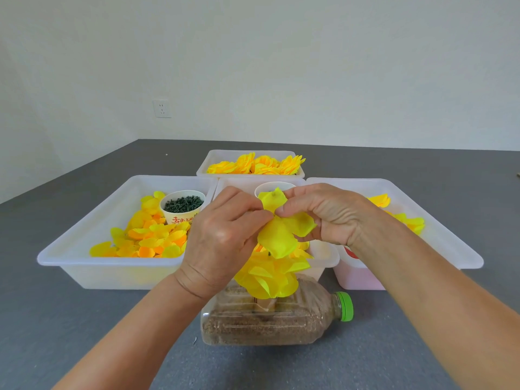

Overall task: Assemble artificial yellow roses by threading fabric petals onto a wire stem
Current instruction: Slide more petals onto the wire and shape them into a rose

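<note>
Directly above the bottle (277,319), which lies on its side filled with something brown and grainy, both hands work one yellow petal piece (277,230). The left hand (225,235) pinches its left edge between thumb and fingers, and the right hand (326,215) pinches its upper right part, so both are closed on the same scrap of cloth. Just below it, right over the bottle, hangs a cluster of petals already stacked (267,277); the wire stem itself is hidden by them. The cloth looks thin, light and floppy, so it will likely fold and sag wherever it is unsupported. It seems best held close to its centre, where it must meet the wire, since a grip on the outer lobes would only crumple them. It should stand gentle pulling, though a hard tug at the middle could tear it. Beyond the bottle to the left, a tray (84,243) holds loose petals and a cup of dark green bits (183,204); further beyond, another tray holds finished roses (256,164).
</note>
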A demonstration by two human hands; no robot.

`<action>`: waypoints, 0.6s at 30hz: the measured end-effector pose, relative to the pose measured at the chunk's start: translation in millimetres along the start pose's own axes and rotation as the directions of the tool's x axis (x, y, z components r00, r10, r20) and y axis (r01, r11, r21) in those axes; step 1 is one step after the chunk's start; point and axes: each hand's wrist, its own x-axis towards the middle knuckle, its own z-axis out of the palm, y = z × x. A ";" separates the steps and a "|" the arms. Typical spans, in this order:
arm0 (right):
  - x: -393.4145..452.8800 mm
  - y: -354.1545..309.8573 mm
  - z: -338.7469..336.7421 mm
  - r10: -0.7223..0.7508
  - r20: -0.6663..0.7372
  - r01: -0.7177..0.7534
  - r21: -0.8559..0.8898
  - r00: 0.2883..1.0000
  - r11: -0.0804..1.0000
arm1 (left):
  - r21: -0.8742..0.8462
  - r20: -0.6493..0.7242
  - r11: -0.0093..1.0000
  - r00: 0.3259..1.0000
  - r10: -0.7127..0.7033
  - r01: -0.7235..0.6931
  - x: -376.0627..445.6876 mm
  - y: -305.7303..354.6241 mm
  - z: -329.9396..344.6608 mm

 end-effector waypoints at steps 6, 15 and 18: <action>-2.9 -1.3 -0.5 0.001 0.041 -0.001 0.008 0.999 1.000 | -0.010 0.018 1.000 1.000 -0.001 0.001 -0.8 -1.5 -0.8; -3.7 0.9 -1.1 0.021 0.086 -0.025 0.050 0.996 0.998 | -0.055 0.027 0.998 1.000 -0.001 0.002 -0.6 1.7 -3.3; -3.9 0.3 -0.9 0.019 0.093 -0.026 0.075 0.996 0.997 | -0.027 0.014 1.000 1.000 0.007 -0.006 0.9 2.2 -3.4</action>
